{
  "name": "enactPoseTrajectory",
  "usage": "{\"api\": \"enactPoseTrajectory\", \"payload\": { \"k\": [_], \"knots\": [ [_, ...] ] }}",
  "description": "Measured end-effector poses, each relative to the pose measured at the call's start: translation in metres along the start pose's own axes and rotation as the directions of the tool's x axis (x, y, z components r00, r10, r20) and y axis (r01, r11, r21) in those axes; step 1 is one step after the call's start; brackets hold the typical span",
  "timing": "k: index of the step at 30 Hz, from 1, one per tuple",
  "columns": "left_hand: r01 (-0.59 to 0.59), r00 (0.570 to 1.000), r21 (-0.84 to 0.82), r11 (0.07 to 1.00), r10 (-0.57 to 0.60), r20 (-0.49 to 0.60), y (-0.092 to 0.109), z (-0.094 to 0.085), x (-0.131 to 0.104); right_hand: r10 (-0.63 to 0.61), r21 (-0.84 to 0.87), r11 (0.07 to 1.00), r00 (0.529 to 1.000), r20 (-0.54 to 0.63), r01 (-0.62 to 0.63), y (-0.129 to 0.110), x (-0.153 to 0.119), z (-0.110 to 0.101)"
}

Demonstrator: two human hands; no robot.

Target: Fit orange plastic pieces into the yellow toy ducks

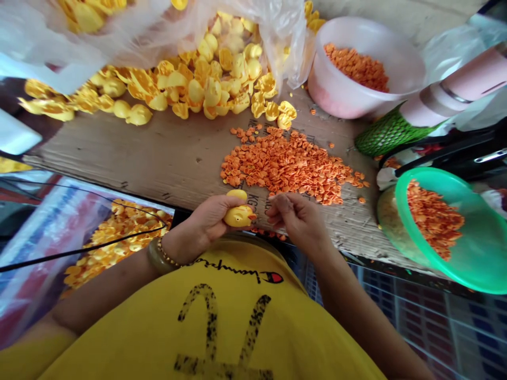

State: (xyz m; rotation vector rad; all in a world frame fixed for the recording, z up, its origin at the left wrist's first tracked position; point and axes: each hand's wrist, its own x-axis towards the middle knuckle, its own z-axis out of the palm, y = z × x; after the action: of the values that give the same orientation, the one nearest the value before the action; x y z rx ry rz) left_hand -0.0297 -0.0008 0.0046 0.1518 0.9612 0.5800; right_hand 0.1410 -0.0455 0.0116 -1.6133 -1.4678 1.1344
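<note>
My left hand (208, 217) grips a yellow toy duck piece (237, 215) with a dark eye and an orange beak facing right. Just right of it, my right hand (291, 216) has its fingers pinched together at the near edge of the cardboard (174, 163); whatever they may hold is too small or hidden. Past my right hand spreads a heap of small orange beak pieces (285, 163). Farther back lie many yellow hollow duck pieces (209, 79), partly under clear plastic.
A whitish bowl (328, 95) and a green tub (483, 243), both with orange pieces, stand on the right. Between them leans a pink bottle (455, 89) in a green net. Low on the left, a striped bag (43, 232) holds more yellow pieces; a black cord crosses it.
</note>
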Motion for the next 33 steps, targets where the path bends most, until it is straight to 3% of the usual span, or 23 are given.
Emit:
{"api": "enactPoseTrajectory", "payload": {
  "k": [3,6,12,17,22,26,33],
  "knots": [
    [-0.055,0.998,0.11,0.992,0.059,-0.032,-0.002,0.006,-0.002,-0.128,-0.314,0.934,0.978,0.162,0.174,-0.008,-0.001,0.004],
    [-0.114,0.989,0.15,0.982,0.127,-0.075,-0.004,0.01,-0.004,-0.149,-0.387,0.888,0.952,0.267,0.247,-0.01,-0.003,0.011],
    [-0.152,0.98,0.107,0.983,0.164,-0.11,-0.002,0.019,-0.009,-0.022,-0.05,0.998,0.946,0.323,0.04,0.0,-0.01,0.015],
    [-0.187,0.968,0.09,0.978,0.199,-0.153,0.0,0.023,-0.011,0.011,-0.011,1.0,0.942,0.335,-0.008,-0.001,-0.013,0.016],
    [-0.149,0.984,0.115,0.982,0.158,-0.079,0.0,0.02,-0.016,0.072,0.057,0.993,0.907,0.414,-0.104,-0.007,-0.016,0.015],
    [-0.215,0.975,0.27,0.939,0.224,-0.004,0.001,0.021,-0.021,0.1,0.185,0.96,0.874,0.476,-0.211,-0.008,-0.021,0.02],
    [-0.316,0.941,0.296,0.901,0.337,-0.021,-0.002,0.03,-0.021,0.064,0.158,0.98,0.942,0.331,-0.122,-0.001,-0.024,0.032]
  ]
}}
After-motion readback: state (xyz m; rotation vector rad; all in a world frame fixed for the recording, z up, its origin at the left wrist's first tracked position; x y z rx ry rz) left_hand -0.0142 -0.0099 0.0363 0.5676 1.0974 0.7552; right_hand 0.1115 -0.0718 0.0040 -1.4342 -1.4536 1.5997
